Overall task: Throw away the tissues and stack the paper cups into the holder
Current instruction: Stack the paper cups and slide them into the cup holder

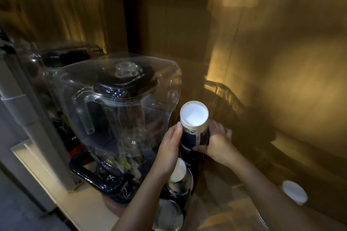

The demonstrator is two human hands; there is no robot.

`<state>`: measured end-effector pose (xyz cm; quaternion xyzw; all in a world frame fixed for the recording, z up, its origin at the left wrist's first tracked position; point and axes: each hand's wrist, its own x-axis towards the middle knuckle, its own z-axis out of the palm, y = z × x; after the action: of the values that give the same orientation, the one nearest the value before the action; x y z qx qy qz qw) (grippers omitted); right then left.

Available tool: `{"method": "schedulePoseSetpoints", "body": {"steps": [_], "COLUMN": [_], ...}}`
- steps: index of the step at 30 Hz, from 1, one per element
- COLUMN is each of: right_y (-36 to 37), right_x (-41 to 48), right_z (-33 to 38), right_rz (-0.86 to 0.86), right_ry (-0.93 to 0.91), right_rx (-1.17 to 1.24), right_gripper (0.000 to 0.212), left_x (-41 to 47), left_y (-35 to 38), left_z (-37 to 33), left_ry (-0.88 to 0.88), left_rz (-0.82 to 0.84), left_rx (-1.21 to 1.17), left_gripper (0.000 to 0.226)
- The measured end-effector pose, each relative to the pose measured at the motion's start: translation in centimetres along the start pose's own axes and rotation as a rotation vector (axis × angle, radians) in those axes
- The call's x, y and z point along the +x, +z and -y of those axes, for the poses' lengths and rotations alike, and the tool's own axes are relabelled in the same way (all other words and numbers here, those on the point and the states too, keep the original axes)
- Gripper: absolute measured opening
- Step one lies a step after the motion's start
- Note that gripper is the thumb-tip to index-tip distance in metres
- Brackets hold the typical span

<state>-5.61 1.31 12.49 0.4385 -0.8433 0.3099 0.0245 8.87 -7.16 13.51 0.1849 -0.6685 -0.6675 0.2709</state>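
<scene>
Setting: a dim, amber-lit corner, seen from above by a head-worn camera.
Left hand (171, 141): reaching up from 6 o'clock, forearm angled toward centre, thumb pointing up; its grip is closing around the left side of the paper cup (194, 118).
Right hand (216, 139): coming in from 5 o'clock, wrist bent inward, fingers spread; its grip is wrapping the cup's right side, with the thumb pressing low on the cup wall.
Paper cup: sitting just below centre, upside down, its white base facing the camera and its dark printed wall between both hands.
Holder (191, 157): a dark rack directly beneath the cup, running down toward 6 o'clock; more white cups (178, 171) are showing in its lower slots.
Blender (120, 110): standing at 9 o'clock of the cup, under a clear cover, just beside the left hand.
Loose cup (294, 191): lying at 4 o'clock on the desk (88, 206), well apart from the hands.
</scene>
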Motion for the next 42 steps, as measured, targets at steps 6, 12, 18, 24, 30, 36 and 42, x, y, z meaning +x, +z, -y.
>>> {"method": "schedulePoseSetpoints", "body": {"steps": [6, 12, 18, 24, 30, 36, 42], "right_y": [0.3, 0.0, 0.1, 0.1, -1.4, -4.9, -6.8], "right_x": [-0.8, -0.1, 0.4, -0.2, -2.4, -6.9, -14.0], "right_z": [0.2, 0.8, 0.9, 1.1, 1.2, -1.2, -5.3], "right_rz": [0.085, 0.238, 0.316, 0.356, 0.104, -0.097, -0.152], "right_ry": [0.023, 0.099, 0.151, 0.196, 0.076, 0.131, 0.372], "right_rx": [0.189, 0.077, -0.020, 0.032, -0.098, -0.163, -0.082], "right_gripper": [0.078, 0.040, 0.035, 0.050, 0.054, 0.037, 0.033], "left_x": [0.6, 1.2, 1.3, 1.4, 1.0, -2.3, -5.9], "left_y": [0.4, 1.5, 1.8, 1.4, 1.0, 4.8, 10.1], "left_z": [0.9, 2.1, 2.0, 1.8, 0.2, -2.7, 1.0], "left_ry": [-0.012, 0.073, 0.175, 0.251, 0.153, 0.289, 0.174], "left_rz": [-0.098, -0.142, -0.140, -0.079, -0.006, -0.114, 0.183], "left_rx": [0.267, 0.801, 0.995, 1.147, 1.124, 0.850, 0.676], "left_gripper": [0.027, 0.049, 0.054, 0.052, 0.053, 0.042, 0.034]}}
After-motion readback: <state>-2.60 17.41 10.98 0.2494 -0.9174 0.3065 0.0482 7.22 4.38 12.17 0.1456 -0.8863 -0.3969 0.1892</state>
